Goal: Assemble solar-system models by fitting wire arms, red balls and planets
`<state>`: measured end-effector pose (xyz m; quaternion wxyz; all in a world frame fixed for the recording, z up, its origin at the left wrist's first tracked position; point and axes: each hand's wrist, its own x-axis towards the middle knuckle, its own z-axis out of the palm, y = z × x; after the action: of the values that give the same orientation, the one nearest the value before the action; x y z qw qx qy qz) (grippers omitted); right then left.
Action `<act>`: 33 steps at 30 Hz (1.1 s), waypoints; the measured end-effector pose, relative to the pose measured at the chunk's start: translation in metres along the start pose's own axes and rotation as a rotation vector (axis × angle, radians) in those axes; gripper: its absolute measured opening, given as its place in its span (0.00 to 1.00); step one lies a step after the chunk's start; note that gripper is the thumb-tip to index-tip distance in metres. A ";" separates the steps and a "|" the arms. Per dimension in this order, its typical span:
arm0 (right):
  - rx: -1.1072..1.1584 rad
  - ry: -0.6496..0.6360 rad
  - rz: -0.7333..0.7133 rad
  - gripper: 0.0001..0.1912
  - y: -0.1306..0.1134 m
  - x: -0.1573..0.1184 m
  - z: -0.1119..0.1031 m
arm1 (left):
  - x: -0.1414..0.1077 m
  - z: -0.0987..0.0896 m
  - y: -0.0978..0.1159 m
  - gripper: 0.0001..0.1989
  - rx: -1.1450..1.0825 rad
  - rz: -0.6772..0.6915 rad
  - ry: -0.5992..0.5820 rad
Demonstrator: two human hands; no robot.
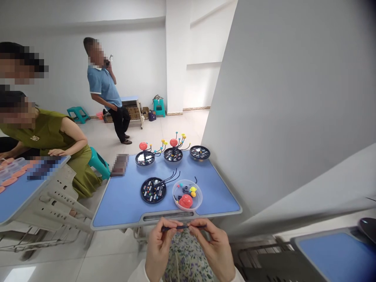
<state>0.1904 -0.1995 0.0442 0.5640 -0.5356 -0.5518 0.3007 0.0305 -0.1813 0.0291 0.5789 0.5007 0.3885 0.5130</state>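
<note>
A thin black rod (182,227) is held level between my two hands, just past the near edge of the blue table (117,203). My left hand (160,244) pinches its left part, and my right hand (213,244) pinches the right part. Beyond them a clear round bowl (199,201) holds a red ball (186,201), yellow pieces and small black parts. Left of the bowl lies a black disc (149,195) with several curved black rods reaching right. A short curved black piece (196,179) rests behind the bowl.
Two models with red balls (143,146) (173,142) and a black round base (200,152) stand along the table's far edge. A person in green (63,133) sits at another table on the left. A person in blue (102,84) stands behind. A grey wall rises at right.
</note>
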 end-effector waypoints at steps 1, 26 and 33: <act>-0.003 -0.005 0.002 0.04 0.000 0.000 0.000 | 0.000 0.000 0.000 0.08 0.000 -0.004 0.002; 0.112 -0.037 0.063 0.21 0.021 0.091 0.051 | 0.087 -0.053 0.013 0.13 0.386 0.194 0.194; 0.122 -0.024 -0.006 0.19 0.033 0.141 0.080 | 0.129 -0.067 0.008 0.10 0.681 0.327 0.365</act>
<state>0.1529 -0.0385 0.0409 0.5898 -0.4949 -0.5407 0.3388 -0.0139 -0.0421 0.0315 0.2129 0.6196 0.5473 0.5208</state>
